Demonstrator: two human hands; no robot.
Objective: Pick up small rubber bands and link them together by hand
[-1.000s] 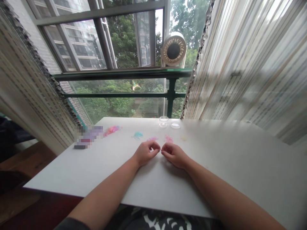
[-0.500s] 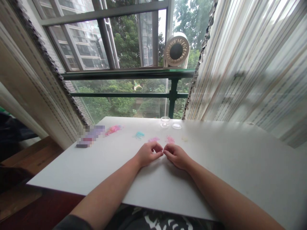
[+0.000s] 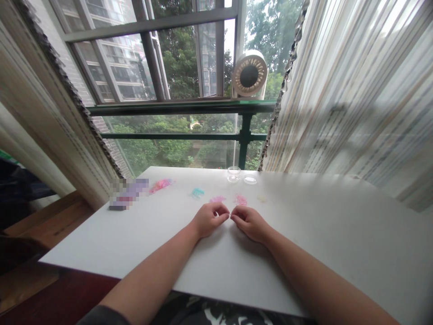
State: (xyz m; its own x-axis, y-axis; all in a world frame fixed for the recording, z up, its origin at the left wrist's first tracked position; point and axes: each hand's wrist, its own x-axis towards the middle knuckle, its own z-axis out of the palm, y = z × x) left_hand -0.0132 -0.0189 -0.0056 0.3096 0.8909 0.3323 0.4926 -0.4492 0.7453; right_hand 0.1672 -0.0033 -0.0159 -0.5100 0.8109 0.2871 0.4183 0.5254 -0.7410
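"While the left hand (image 3: 212,220) and the right hand (image 3: 249,222) are held almost tip to tip, just below the centre of the frame, what might go wrong?"

"Each is curled into a narrow pinch; whether anything is held there cannot be told. If something tiny is, it could be lost through a slight slip. The lilac pile (image 3: 217,199) and pink pile (image 3: 240,199), set just beyond the hands, could be mixed by a forward nudge."

"And what else is placed around?"

"A turquoise pile (image 3: 196,193) and a yellow pile (image 3: 261,198) are seen to either side, with a mixed pile (image 3: 161,185) beside a blurred box (image 3: 130,194) at centre left. Farther back, a clear pot (image 3: 233,175) and lid (image 3: 250,179) could be knocked by a long reach. Should the fan (image 3: 249,76) at upper centre-right be running, which cannot be told, the piles might be scattered."
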